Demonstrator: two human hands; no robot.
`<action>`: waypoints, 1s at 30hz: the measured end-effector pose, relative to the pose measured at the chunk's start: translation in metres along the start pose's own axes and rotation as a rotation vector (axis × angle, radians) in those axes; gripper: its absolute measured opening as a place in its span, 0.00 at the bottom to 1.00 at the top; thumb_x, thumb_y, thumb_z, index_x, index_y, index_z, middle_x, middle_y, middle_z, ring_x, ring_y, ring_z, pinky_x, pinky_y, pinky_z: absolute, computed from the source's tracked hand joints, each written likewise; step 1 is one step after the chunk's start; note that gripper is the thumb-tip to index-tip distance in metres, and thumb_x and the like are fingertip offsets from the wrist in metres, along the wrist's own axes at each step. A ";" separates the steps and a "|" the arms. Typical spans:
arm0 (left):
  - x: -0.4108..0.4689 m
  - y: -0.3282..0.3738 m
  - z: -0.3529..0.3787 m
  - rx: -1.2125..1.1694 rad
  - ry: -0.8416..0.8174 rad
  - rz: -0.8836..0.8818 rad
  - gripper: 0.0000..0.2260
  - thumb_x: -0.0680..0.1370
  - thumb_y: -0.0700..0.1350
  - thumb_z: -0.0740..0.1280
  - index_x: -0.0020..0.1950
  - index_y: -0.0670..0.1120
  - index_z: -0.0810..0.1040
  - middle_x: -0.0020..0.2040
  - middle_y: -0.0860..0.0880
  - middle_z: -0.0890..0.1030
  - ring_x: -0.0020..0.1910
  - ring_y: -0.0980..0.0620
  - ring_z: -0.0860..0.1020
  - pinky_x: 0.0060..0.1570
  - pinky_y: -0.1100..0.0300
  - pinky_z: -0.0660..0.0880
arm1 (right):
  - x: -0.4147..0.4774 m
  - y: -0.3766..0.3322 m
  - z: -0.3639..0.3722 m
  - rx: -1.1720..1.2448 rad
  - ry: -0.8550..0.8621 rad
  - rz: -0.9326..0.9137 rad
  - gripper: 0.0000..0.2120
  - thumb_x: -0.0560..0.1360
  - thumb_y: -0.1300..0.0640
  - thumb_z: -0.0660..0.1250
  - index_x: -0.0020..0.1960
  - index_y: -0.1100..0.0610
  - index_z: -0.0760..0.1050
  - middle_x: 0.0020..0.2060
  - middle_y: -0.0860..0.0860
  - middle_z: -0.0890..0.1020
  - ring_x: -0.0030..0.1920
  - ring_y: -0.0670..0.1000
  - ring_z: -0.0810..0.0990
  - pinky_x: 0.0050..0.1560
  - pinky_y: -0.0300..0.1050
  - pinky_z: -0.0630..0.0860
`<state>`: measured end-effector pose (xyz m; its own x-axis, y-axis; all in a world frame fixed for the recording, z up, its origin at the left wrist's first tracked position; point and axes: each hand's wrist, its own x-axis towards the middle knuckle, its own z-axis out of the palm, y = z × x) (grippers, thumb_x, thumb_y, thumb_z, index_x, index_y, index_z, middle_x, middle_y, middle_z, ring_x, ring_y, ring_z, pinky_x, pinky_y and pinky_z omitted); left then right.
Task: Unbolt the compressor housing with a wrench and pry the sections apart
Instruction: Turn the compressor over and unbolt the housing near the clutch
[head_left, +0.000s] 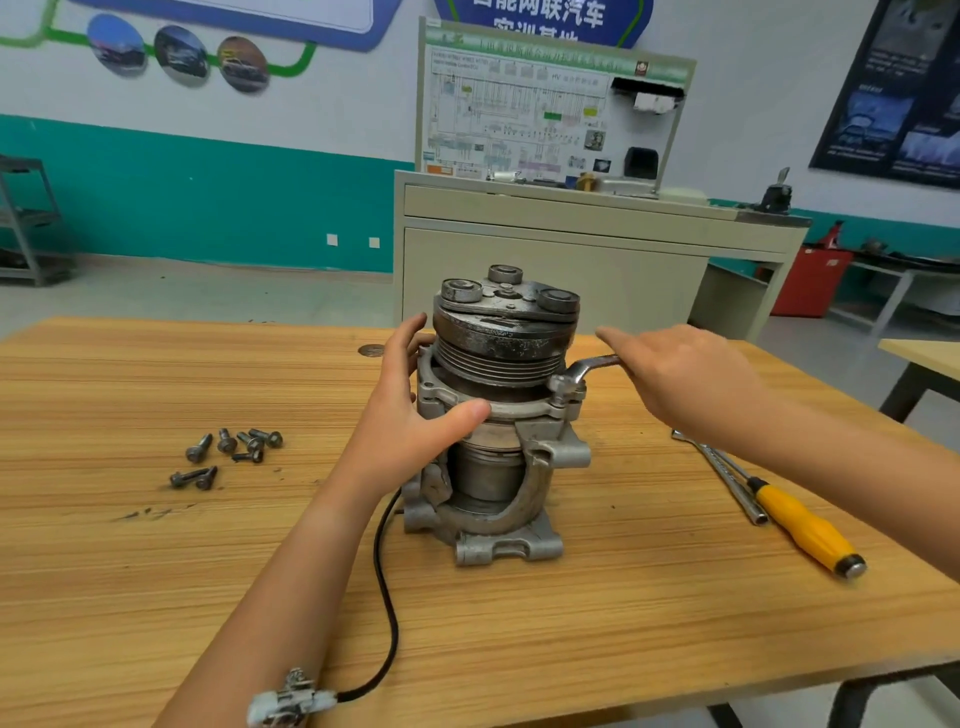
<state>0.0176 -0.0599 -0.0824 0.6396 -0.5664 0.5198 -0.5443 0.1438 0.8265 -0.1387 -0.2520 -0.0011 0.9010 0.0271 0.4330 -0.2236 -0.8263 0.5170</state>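
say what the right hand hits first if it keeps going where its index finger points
The right hand, holding the wrench, points its index finger left. Straight on it would probably meet the dark pulley atop the compressor first, though depth is unclear and it might pass just behind.

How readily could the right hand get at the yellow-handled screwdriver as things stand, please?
Probably yes, quite readily. The screwdriver lies uncovered on the right side of the table, with only a metal bar beside it. The right hand would first have to leave the wrench handle.
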 end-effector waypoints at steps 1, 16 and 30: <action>0.000 0.000 0.000 -0.002 -0.001 0.000 0.43 0.60 0.63 0.70 0.71 0.64 0.53 0.61 0.73 0.62 0.57 0.82 0.61 0.55 0.71 0.64 | -0.011 -0.001 -0.003 0.101 0.066 0.029 0.19 0.70 0.69 0.69 0.60 0.67 0.74 0.33 0.59 0.81 0.29 0.58 0.79 0.28 0.48 0.75; -0.002 0.004 0.003 0.005 0.010 0.010 0.43 0.61 0.63 0.68 0.73 0.61 0.54 0.61 0.73 0.62 0.58 0.81 0.62 0.53 0.74 0.64 | -0.052 -0.016 -0.040 0.075 -0.285 0.107 0.32 0.79 0.60 0.53 0.72 0.43 0.37 0.31 0.46 0.70 0.29 0.46 0.68 0.31 0.42 0.69; -0.002 0.003 0.004 -0.002 0.016 0.022 0.38 0.62 0.62 0.68 0.69 0.65 0.55 0.59 0.76 0.62 0.56 0.82 0.62 0.50 0.79 0.63 | -0.032 -0.013 -0.049 -0.143 -0.365 -0.008 0.32 0.77 0.62 0.54 0.73 0.52 0.39 0.29 0.47 0.68 0.27 0.46 0.66 0.22 0.38 0.61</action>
<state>0.0124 -0.0608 -0.0818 0.6362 -0.5502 0.5409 -0.5571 0.1573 0.8154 -0.1829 -0.2146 0.0141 0.9701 -0.1899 0.1513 -0.2427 -0.7392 0.6282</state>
